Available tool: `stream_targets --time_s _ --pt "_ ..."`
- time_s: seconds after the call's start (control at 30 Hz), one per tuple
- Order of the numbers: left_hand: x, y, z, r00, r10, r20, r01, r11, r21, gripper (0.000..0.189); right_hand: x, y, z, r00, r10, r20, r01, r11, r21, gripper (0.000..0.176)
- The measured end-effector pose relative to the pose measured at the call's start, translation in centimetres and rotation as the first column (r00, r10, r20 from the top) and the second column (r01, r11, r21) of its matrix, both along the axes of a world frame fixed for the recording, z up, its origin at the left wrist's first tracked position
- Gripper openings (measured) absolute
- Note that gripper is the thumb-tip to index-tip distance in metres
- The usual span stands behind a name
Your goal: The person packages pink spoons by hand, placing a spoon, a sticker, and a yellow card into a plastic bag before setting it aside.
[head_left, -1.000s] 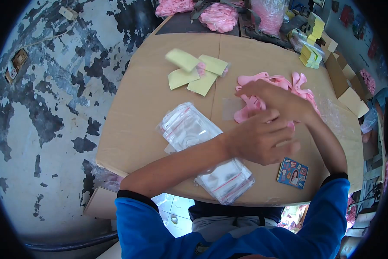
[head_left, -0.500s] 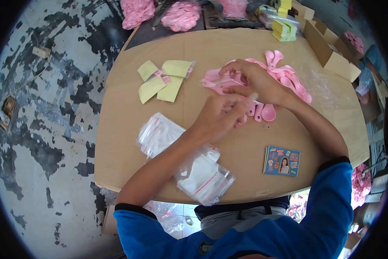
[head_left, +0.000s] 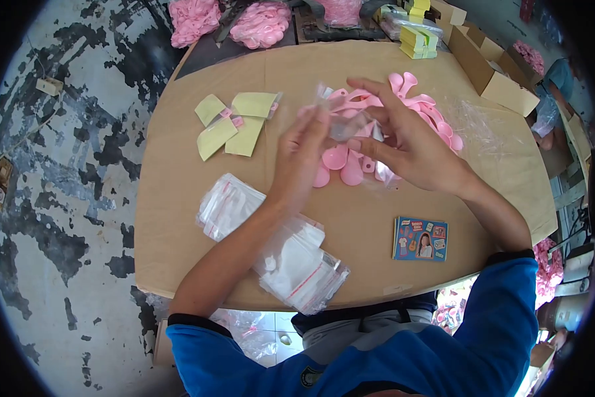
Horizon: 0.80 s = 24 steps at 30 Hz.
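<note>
My left hand (head_left: 300, 149) is closed, with its fingertips pinching the edge of a clear plastic bag (head_left: 346, 126). The bag is crumpled and partly blurred. My right hand (head_left: 413, 145) is on the bag's other side, its index finger stretched out and its thumb and curled fingers at the film; part of this grip is hidden. Beneath both hands lies a pile of pink measuring spoons (head_left: 351, 173), partly covered by the hands and the bag. A stack of clear plastic bags (head_left: 294, 255) with red-striped edges lies under my left forearm.
Several yellow cards (head_left: 249, 135) with small pink pieces lie at the left. A blue picture-card stack (head_left: 420, 239) sits near the front edge. Loose film (head_left: 479, 129) is at the right. Behind are yellow bundles (head_left: 418, 43), an open cardboard box (head_left: 493, 69) and bagged pink items (head_left: 261, 25).
My left hand has moved left and up, apart from the right hand. The clear bag now shows stretched between them. My right hand has turned, with its index finger extended.
</note>
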<state>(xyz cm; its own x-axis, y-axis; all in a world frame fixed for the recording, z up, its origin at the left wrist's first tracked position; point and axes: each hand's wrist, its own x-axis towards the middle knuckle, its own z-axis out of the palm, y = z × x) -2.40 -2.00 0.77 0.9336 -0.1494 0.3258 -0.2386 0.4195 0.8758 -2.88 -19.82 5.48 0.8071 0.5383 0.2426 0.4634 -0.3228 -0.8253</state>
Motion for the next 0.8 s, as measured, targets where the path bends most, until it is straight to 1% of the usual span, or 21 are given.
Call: stream_targets --time_s 0.03,0.13,0.17,0.23,0.27,0.3,0.33,0.37,0.4,0.47,0.5,0.6,0.7,0.8 --pt "0.2 0.7 0.1 0.99 -0.113 -0.085 0.106 0.991 -0.08 0.043 -0.3 -0.4 0.3 0.998 -0.006 -0.068 0.003 0.999 -0.036 0.062" --pt "0.4 1.0 -0.4 0.919 -0.347 -0.189 0.349 0.937 -0.021 0.041 -0.3 -1.0 -1.0 0.973 -0.007 -0.229 0.046 0.985 0.164 0.054" --pt "0.0 0.5 -0.5 0.909 -0.349 -0.228 0.387 0.91 0.15 0.042 -0.4 -1.3 -1.2 0.962 -0.014 -0.271 0.059 0.985 0.159 0.05" --pt "0.3 0.4 -0.8 0.903 -0.34 -0.263 0.384 0.913 0.139 0.042 -0.3 -2.0 -1.4 0.937 -0.021 -0.349 0.081 0.984 0.158 0.042" --pt "0.5 0.6 -0.9 0.902 -0.33 -0.28 0.377 0.917 0.134 0.041 -0.4 -2.7 -1.5 0.976 -0.04 -0.213 0.042 0.999 0.005 0.041" --pt "0.9 1.3 -0.5 0.892 -0.329 -0.311 0.366 0.928 0.07 0.04 -0.5 -3.8 -1.5 0.997 -0.035 -0.072 0.023 0.988 -0.155 0.04" --pt "1.0 1.4 -0.3 0.897 -0.297 -0.327 0.332 0.941 0.056 0.039 -0.6 -5.0 -1.3 0.998 -0.005 0.07 0.026 0.949 -0.314 0.039" --pt "1.1 1.5 -0.1 0.902 -0.266 -0.34 0.297 0.954 0.039 0.038 -1.3 -6.4 -0.7 0.986 0.13 0.105 -0.063 0.871 -0.487 0.04" --pt "1.1 1.5 -0.1 0.905 -0.235 -0.354 0.259 0.966 0.02 0.037 -2.2 -7.3 -0.2 0.957 0.267 0.113 -0.133 0.75 -0.648 0.042" --pt "1.1 1.4 -0.5 0.937 -0.207 -0.282 0.25 0.96 0.125 0.038 -2.9 -7.4 -0.2 0.956 0.272 -0.111 -0.268 0.652 -0.709 0.039" --pt "1.1 1.4 -0.6 0.95 -0.193 -0.245 0.241 0.954 0.181 0.039 -2.8 -7.4 -0.2 0.94 0.262 -0.22 -0.338 0.603 -0.723 0.038" --pt "1.0 1.3 -0.3 0.954 -0.133 -0.268 0.175 0.975 0.139 0.038 -1.7 -7.4 -0.4 0.904 0.195 -0.38 -0.408 0.659 -0.632 0.038" --pt "0.9 1.3 0.0 0.965 -0.083 -0.25 0.126 0.979 0.162 0.038 -1.3 -7.7 -1.5 0.881 0.222 -0.418 -0.438 0.718 -0.541 0.03" --pt "0.8 1.2 -0.1 0.965 -0.063 -0.255 0.106 0.981 0.162 0.041 -1.1 -7.9 -1.9 0.868 0.201 -0.454 -0.417 0.791 -0.448 0.024"
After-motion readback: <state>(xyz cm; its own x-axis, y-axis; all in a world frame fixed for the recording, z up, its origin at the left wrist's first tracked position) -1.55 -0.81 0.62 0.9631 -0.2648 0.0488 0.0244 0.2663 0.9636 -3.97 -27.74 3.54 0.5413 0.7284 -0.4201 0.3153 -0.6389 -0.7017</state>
